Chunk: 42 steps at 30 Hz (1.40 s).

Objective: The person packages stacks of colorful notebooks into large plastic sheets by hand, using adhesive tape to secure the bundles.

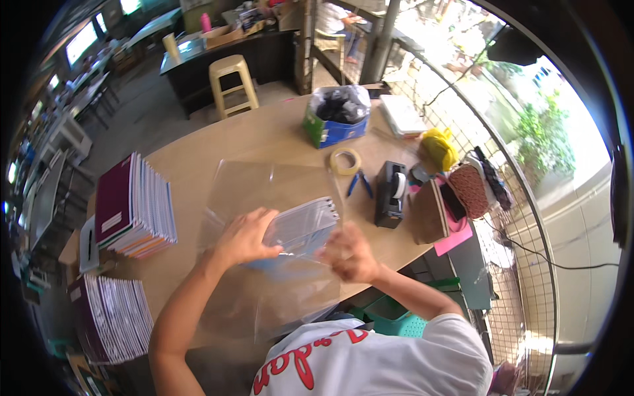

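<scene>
A small ring-bound pad with a clear, shiny cover lies tilted on a large clear plastic sheet in front of me. Dark rings line its upper right end. My left hand rests across the pad's left end, thumb and fingers spread apart. At the pad's lower right corner is my right hand, smeared by motion; whether its fingers hold the plastic cannot be made out. Something light blue shows through the plastic below the pad.
Two stacks of maroon-covered notebooks stand at left. To the right are a tape roll, blue-handled pliers, a black tape dispenser and a brown box. A lined carton stands farther back; a green basket sits below the table.
</scene>
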### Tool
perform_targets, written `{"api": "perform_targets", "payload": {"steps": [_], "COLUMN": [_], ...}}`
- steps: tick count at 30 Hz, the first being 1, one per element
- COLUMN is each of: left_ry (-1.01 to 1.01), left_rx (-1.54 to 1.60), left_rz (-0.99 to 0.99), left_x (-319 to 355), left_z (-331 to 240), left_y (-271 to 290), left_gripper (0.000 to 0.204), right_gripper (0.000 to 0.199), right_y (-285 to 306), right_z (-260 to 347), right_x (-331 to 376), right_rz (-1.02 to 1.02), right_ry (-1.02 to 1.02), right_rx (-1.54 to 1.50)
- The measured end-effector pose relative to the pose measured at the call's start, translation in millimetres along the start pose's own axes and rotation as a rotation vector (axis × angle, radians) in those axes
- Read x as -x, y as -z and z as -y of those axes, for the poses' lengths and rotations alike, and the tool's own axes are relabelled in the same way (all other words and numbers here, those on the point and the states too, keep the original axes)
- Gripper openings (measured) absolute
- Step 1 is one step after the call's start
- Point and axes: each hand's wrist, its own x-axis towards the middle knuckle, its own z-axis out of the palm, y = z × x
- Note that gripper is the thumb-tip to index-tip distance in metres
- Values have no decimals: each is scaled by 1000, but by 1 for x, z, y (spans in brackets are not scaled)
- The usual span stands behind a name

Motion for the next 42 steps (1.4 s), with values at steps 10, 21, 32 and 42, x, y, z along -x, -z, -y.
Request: {"api": "perform_targets", "payload": {"steps": [10,21,32,42], "left_ry": [5,70,52,325], "left_rx": [-8,-71,-62,-261], "left_rz": [-42,-97,-103,-149], "left_x": [-5,-1,1,5], "left_z": [-17,-22,-18,-54], "left_y": [-10,-14,-19,-37], "left_gripper": [74,75,68,76], "right_gripper": [37,16,25,41], "right_y": [28,-80,-84,-113], "right_z": [-183,-60,57,1], "right_x": [150,131,-22,93], "right_rz": [-596,-1159,-514,-160], "right_ry": [-1632,-1643,-1223,-1376], "right_rx": [-588,-1448,-1087,-352]}}
